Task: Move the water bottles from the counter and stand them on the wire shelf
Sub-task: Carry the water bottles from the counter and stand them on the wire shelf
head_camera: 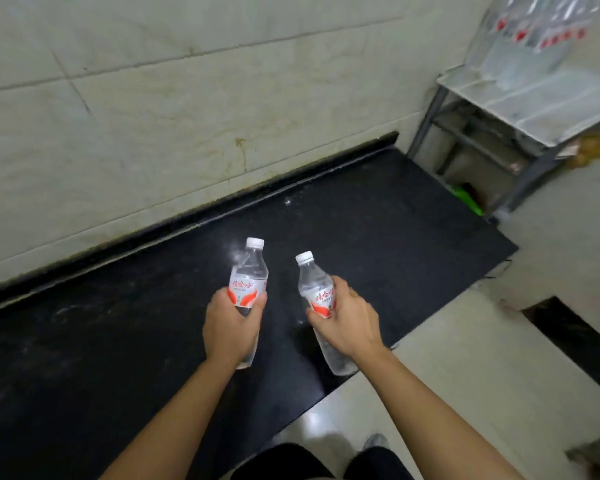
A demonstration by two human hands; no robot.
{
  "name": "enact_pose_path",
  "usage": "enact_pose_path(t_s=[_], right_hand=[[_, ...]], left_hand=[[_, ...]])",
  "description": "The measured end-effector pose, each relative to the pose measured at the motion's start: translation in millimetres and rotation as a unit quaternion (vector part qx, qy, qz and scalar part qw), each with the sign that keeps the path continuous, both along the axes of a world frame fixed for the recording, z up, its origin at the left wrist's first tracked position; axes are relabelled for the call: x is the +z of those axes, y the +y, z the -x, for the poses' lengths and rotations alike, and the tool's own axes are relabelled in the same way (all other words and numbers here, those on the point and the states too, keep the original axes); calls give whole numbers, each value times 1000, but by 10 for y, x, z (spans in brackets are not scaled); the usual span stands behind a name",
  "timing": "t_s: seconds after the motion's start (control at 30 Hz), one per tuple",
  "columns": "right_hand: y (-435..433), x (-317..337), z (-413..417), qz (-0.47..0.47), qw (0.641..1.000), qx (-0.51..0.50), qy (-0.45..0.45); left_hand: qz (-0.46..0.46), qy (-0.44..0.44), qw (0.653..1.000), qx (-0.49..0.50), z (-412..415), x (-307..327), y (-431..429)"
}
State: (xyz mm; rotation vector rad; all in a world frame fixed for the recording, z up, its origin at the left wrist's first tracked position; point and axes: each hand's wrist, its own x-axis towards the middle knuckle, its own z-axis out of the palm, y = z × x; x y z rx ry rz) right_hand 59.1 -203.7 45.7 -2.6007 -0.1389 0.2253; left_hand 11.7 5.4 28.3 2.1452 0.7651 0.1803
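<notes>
My left hand (229,327) grips a clear water bottle (250,271) with a white cap and a red-and-white label, held upright above the black counter (118,341). My right hand (347,320) grips a second, matching bottle (314,282), tilted slightly left, over the counter's front edge. The wire shelf (534,102) stands at the upper right, past the counter's end, with several similar bottles (520,53) standing on its top tier, blurred.
A tiled wall (153,116) runs behind the counter. A pale floor (465,375) lies to the right, with a dark strip (575,341) in it. Green and red items (465,199) sit under the shelf. My legs show at the bottom.
</notes>
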Motion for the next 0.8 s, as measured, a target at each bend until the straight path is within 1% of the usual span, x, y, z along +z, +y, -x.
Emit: enact_pose_path(t_s=[0.07,0.17,0.27,0.37,0.53,0.67,0.8], right_hand=[[-242,273,-79,-48,996,-51,-49],[-685,666,-231,-102,980,-118,-127],[-1276,990,-391,-134,956,-165,-203],[-1969,1242,-518,-157,934,-195,-255],[-3301,1509,-702,-183,911,-217,-299],[-4261,1708,-853,-177,905,-218,-320],[-4932,1878,-1038,-194,894,-230,-332]], left_hand=[[-12,-56,998,-27,-270,333,-280],[-9,-120,991,-61,-617,836,-762],[-7,-187,978,-91,-861,1244,-1352],[-2,-241,964,-117,-1011,1544,-2066],[31,-273,951,-143,-1249,1919,-3400],[31,-283,943,-174,-1449,2166,-4288],[-7,-299,935,-191,-1636,2353,-4894]])
